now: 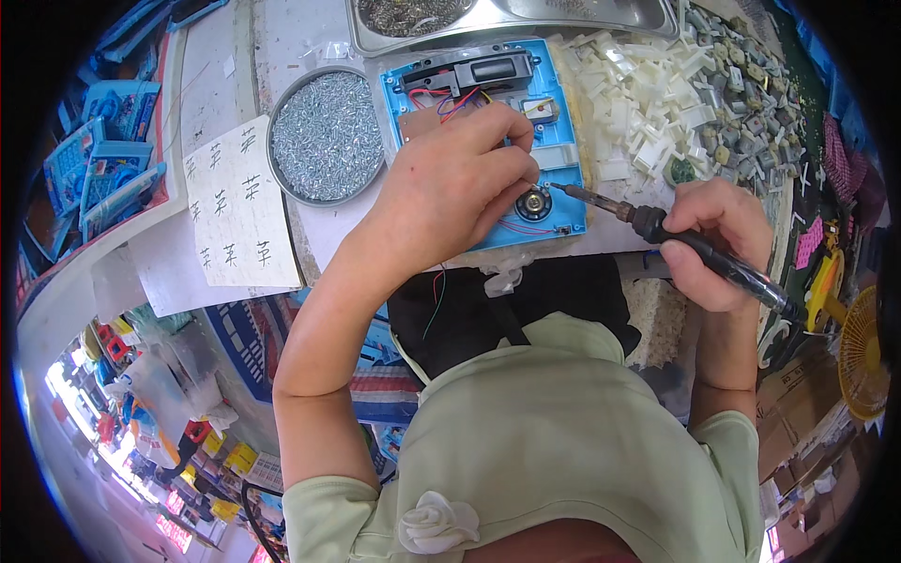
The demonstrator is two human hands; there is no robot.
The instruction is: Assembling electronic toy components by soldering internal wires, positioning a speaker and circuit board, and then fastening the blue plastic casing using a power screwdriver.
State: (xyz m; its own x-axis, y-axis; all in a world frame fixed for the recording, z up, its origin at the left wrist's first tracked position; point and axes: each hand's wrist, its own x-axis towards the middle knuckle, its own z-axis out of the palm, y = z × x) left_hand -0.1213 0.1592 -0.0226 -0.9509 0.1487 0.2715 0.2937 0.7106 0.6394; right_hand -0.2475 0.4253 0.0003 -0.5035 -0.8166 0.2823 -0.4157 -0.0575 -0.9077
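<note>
A blue plastic casing (571, 208) lies open on the bench in front of me, with red and blue wires, a black part (488, 71) along its far side and a small round speaker (534, 205) near its front. My left hand (460, 174) reaches over the casing, its fingers pinched together beside the speaker; what they hold is too small to make out. In my right hand (718, 239) is a black-handled soldering iron (671, 230), slanting left so that its thin tip is just above the casing, close to the speaker and my left fingertips.
Left of the casing stands a round tray of small screws (327, 136), beside a paper sheet with handwriting (246, 202). White plastic parts (648, 94) and small motor-like parts (751, 103) are heaped at right. A metal tray (526, 26) borders the far side. A yellow fan (862, 352) stands at far right.
</note>
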